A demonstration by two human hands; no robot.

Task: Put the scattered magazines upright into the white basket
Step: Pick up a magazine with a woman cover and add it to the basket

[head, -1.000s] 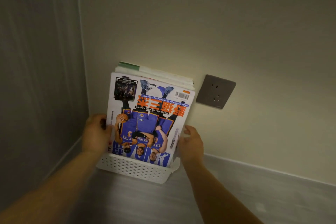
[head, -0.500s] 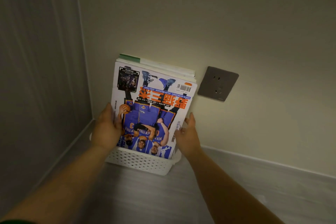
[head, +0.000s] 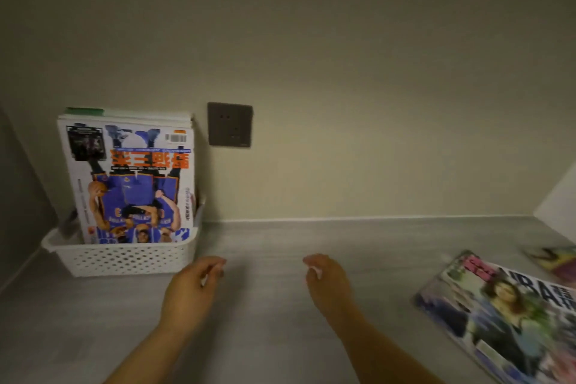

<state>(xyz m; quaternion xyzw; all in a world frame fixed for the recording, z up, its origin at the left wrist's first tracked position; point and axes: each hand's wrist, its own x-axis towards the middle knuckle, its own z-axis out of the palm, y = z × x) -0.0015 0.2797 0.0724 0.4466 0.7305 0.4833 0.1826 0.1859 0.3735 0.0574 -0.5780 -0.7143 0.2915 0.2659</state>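
1. White perforated plastic is forming the basket [head: 124,259], which is sitting in the back left corner of the grey surface [head: 265,321], close against the wall [head: 343,72].
2. A basketball magazine [head: 134,184] is standing upright at the front of the basket with its cover upside down. The basket's front wall is hiding its bottom edge.
3. More magazines [head: 124,114] are standing behind it. Only their top edges are showing, one of them green, and their number is hard to make out.
4. The left hand [head: 190,287] is hovering over the surface near the basket's front right corner. Its fingers are loosely curled and holding nothing, and its fingertips are blurred.
5. The right hand [head: 327,284] is hovering apart from the left, likewise loosely curled and empty.
6. A glossy magazine [head: 498,315] is lying flat near the right edge of the surface, well apart from the basket. It is blurred, and the frame is cutting off its lower right corner.
7. A second magazine [head: 554,262] is lying further back at the right edge, mostly cut off and too blurred to read.
8. A dark wall socket [head: 230,124] is sitting on the wall just right of the upright magazines.
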